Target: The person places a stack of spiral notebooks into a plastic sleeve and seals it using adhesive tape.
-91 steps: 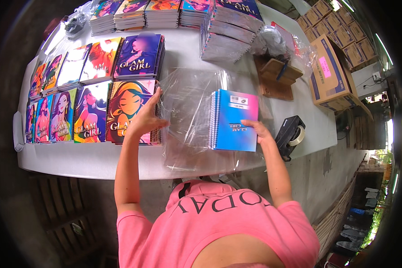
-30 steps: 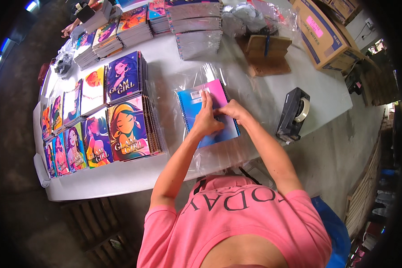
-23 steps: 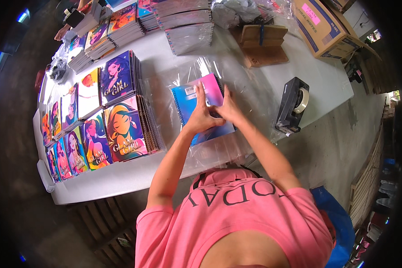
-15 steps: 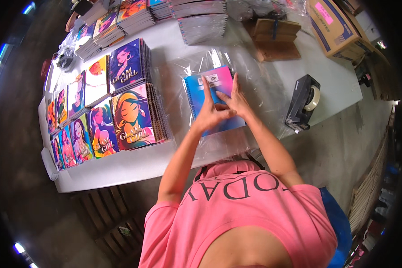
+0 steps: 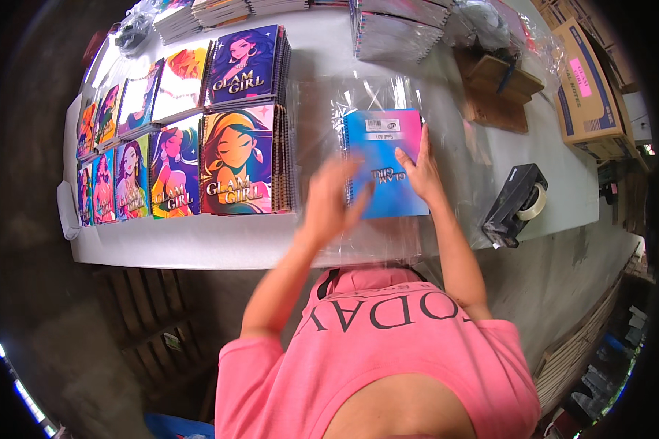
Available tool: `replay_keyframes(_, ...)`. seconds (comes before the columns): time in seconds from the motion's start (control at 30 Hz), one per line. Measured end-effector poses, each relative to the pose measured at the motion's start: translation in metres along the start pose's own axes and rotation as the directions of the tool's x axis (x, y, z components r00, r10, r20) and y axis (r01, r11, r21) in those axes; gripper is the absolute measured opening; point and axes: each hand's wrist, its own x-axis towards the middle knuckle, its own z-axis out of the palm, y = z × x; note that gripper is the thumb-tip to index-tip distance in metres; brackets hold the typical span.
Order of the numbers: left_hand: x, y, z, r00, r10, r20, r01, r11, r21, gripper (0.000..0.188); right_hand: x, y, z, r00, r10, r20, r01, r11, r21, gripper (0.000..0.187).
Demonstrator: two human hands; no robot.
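A spiral notebook (image 5: pixel 379 157) with a blue and pink cover and a white barcode label lies flat on the table in front of me. Clear plastic film (image 5: pixel 388 238) spreads around and beneath it. My right hand (image 5: pixel 423 172) rests at the notebook's right edge, thumb over the cover and forefinger stretched along the side. Over the coil-side edge is my left hand (image 5: pixel 329 197), blurred by motion, its thumb apart from its fingers and nothing visible in it. Whether it touches the cover I cannot tell.
Stacks of illustrated notebooks (image 5: pixel 238 161) stand in rows on the left of the white table (image 5: pixel 271 241). A black tape dispenser (image 5: pixel 516 205) sits at the right. Farther back are a brown wooden stand (image 5: pixel 501 88), a cardboard box (image 5: pixel 593 88) and more wrapped notebook stacks (image 5: pixel 399 33).
Both hands were together on the cover; now they are apart, the left moved toward the coil side and the right to the opposite edge. The whole view has shifted, and the notebook appears straighter.
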Motion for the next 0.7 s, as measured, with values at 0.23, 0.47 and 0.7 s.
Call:
replay_keyframes(0.23,0.173,-0.182,0.029,0.801,-0.244,0.546,0.384,0.91,-0.157,0.044,0.004,-0.003,0.001,0.998,-0.058,0.039,0.055,0.997,0.057,0.093)
replay_keyframes(0.47,0.178,-0.151,0.052,0.909,-0.216,0.357,0.177,0.974,0.139,0.027,0.008,-0.012,-0.008,0.997,0.029,0.067,-0.037,0.992,0.123,0.088)
replay_keyframes(0.7,0.054,-0.026,0.007,0.966,0.238,0.099,-0.255,0.938,0.232,0.05,0.024,0.005,-0.012,0.997,-0.053,0.049,0.048,0.994,0.099,0.086)
